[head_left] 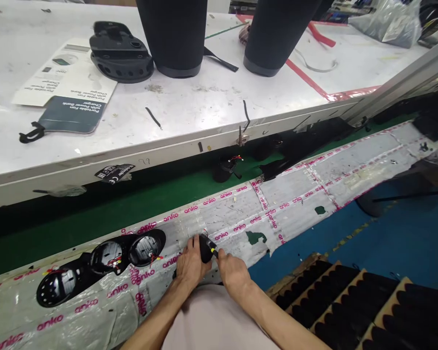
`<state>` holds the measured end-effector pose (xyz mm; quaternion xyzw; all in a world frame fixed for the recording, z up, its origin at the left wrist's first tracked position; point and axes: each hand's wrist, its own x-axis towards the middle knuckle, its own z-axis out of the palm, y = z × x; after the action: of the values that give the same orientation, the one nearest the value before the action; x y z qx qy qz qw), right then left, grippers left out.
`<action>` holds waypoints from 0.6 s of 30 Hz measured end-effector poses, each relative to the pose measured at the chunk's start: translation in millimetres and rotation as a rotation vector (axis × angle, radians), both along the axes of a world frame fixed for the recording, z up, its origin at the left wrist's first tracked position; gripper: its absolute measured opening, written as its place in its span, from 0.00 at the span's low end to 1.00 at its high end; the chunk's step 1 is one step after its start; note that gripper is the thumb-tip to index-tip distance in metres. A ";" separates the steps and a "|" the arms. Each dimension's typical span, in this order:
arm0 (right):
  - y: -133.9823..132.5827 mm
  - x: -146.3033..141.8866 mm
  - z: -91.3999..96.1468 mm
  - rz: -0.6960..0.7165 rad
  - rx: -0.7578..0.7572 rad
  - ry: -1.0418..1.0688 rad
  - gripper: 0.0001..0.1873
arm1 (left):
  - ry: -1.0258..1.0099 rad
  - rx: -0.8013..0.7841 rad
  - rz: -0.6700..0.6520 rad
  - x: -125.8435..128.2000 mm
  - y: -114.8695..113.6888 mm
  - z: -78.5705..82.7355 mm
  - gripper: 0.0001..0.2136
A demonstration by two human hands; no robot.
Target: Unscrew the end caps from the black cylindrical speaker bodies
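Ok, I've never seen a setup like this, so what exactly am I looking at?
There is no machine: a person works bare-handed, and this single picture comes from a camera on their head, looking forward and down. The left hand holds a dark rounded part over a long ledge covered in sheeting and "anko" tape. The right hand grips a small tool with a yellow mark, at that part; its exact kind is unclear. To the left lie three black casings with wires. Beyond, a white table bears two tall black cylinders.

A workbench [190, 104] and rowed parts [363, 306] suggest a factory.
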<state>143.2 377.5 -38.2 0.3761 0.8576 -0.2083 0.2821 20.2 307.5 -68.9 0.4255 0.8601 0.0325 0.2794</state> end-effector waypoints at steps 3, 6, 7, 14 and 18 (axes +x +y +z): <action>-0.5 -5.1 -3.9 -0.001 0.005 0.010 0.17 | 0.032 0.009 -0.015 -7.6 1.6 4.5 0.39; -0.5 -12.7 -7.2 -0.012 0.022 0.039 0.17 | 0.124 0.056 -0.086 -9.8 -3.4 1.8 0.41; 0.0 -15.5 -7.9 -0.018 0.027 0.051 0.17 | 0.151 0.067 -0.096 -8.9 -6.2 -1.0 0.41; 4.0 -17.1 -13.8 -0.046 0.009 0.164 0.15 | 0.224 0.086 -0.059 0.3 -17.3 -15.3 0.36; -2.4 -2.8 -14.1 -0.091 0.024 0.236 0.16 | 0.199 0.080 -0.019 0.4 -15.9 -10.6 0.37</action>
<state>140.4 375.1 -52.3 0.3908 0.8694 -0.2533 0.1649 20.5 291.6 -79.5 0.4458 0.8775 0.0217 0.1756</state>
